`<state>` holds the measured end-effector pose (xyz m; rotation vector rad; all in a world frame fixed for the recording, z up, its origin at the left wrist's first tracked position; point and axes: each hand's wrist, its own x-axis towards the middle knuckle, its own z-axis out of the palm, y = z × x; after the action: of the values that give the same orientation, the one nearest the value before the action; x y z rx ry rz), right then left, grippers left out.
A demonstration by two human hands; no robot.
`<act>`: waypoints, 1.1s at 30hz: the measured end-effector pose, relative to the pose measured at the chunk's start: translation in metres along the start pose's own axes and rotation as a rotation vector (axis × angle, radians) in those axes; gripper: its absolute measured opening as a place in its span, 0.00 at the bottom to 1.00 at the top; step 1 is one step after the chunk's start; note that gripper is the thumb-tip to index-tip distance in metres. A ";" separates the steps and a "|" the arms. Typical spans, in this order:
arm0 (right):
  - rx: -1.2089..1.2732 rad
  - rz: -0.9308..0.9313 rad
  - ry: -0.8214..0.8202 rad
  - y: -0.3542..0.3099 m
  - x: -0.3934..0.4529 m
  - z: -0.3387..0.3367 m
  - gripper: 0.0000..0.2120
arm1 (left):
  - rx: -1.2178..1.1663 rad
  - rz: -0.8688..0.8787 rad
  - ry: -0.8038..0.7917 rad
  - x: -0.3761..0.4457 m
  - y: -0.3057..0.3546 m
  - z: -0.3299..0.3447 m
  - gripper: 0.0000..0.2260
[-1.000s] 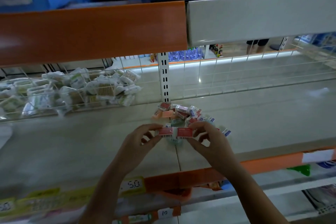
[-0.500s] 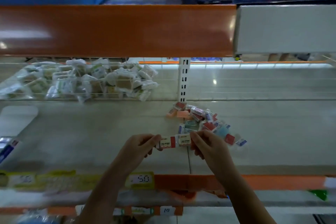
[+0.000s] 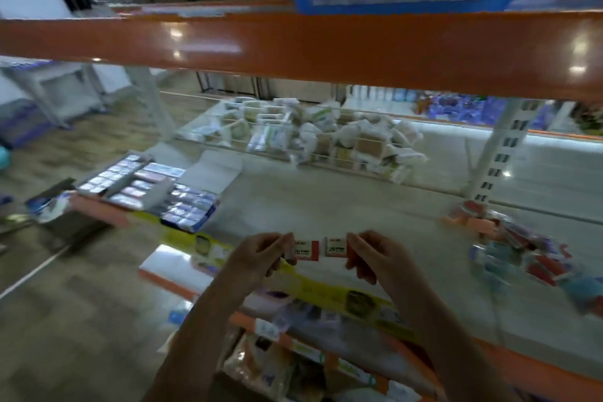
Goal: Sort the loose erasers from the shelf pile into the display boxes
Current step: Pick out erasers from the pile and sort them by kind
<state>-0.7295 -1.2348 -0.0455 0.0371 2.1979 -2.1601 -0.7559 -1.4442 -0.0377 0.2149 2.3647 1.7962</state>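
Dim, bluish store light with heavy motion blur.

Round ceiling-light glare spots sit on the glossy orange upper shelf rail [image 3: 293, 52], and a bright white strip glows behind the pale grey shelf [image 3: 342, 206]. The heap of small red and blue wrapped erasers [image 3: 528, 254] smears into streaks; the floor and frame edges blur and bow outward. Only the two red-and-white erasers [image 3: 319, 249] in the middle read fairly sharp.

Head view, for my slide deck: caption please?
Left hand and right hand each pinch an eraser near display boxes.
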 end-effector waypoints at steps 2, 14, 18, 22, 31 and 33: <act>0.002 0.001 -0.045 -0.005 0.011 0.043 0.10 | 0.011 -0.012 0.042 -0.008 -0.008 -0.042 0.21; -0.015 -0.003 -0.161 -0.018 0.090 0.262 0.12 | 0.062 -0.062 0.121 -0.005 -0.065 -0.266 0.13; -0.057 -0.011 -0.177 -0.020 0.119 0.304 0.13 | 0.020 -0.061 0.107 0.012 -0.085 -0.312 0.13; -0.108 -0.008 -0.214 -0.026 0.156 0.339 0.10 | 0.016 -0.049 0.131 0.034 -0.097 -0.354 0.14; -0.216 -0.024 -0.249 -0.049 0.247 0.394 0.11 | -0.021 -0.050 0.095 0.112 -0.106 -0.439 0.13; -0.216 -0.015 -0.239 -0.050 0.264 0.403 0.11 | -0.013 -0.056 0.078 0.132 -0.109 -0.453 0.12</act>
<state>-0.9855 -1.6451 -0.0178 -0.2354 2.2784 -1.8110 -0.9843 -1.8713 -0.0288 0.0772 2.3852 1.8255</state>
